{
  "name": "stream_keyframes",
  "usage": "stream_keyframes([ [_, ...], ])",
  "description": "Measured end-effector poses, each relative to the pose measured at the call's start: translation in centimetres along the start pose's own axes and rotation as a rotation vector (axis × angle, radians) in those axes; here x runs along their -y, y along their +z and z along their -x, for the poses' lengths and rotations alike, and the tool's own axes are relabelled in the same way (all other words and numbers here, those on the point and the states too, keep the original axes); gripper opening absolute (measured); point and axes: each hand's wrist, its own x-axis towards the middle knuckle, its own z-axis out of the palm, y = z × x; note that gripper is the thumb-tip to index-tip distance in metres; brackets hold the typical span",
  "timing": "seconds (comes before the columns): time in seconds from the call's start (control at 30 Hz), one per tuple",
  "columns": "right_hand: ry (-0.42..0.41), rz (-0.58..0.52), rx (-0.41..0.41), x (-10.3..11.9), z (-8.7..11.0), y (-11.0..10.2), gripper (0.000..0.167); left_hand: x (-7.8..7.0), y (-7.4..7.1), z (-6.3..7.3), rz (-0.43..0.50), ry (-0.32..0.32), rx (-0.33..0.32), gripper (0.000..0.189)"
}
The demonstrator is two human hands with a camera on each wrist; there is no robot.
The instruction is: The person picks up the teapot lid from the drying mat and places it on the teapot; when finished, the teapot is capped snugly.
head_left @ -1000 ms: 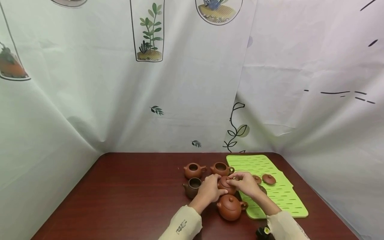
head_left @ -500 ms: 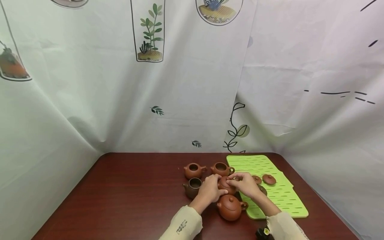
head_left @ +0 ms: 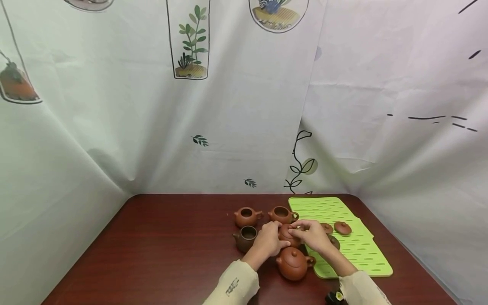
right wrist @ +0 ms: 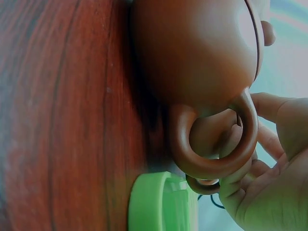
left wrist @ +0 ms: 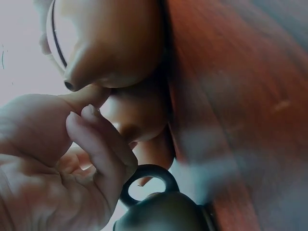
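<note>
Between both hands stands a reddish-brown clay teapot [head_left: 288, 240], its top partly hidden by fingers. My left hand [head_left: 267, 240] holds the body from the left side, thumb toward the front. At the lid, my right hand [head_left: 314, 236] has thumb and forefinger together, pinching around the knob, which they cover. Just in front is a larger lidded teapot [head_left: 292, 264], whose ring handle [right wrist: 216, 161] and body fill much of the right wrist view. A dark brown lidless teapot [head_left: 244, 242] stands left of my left hand; its handle [left wrist: 166, 174] shows in the left wrist view.
Two lidless clay teapots, one at back left [head_left: 245, 218] and one at back right [head_left: 280, 217], stand behind the hands. A green ridged mat [head_left: 358, 258] on the right bears several lids [head_left: 342, 228]. A small black item [head_left: 333, 297] lies by the right sleeve.
Almost nothing differs: both hands stay at the middle teapot, and the head view has shifted very slightly.
</note>
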Motion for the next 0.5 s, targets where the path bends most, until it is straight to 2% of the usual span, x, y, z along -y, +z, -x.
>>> stream_keyframes([
  [0.27, 0.008, 0.002, -0.012, 0.15, -0.04, -0.15, 0.021, -0.13, -0.23, -0.38, 0.018, 0.012, 0.017, 0.053],
  [0.5, 0.007, 0.012, 0.014, 0.24, -0.07, -0.21, 0.020, -0.45, -0.37, -0.68, -0.004, -0.030, 0.044, 0.054],
])
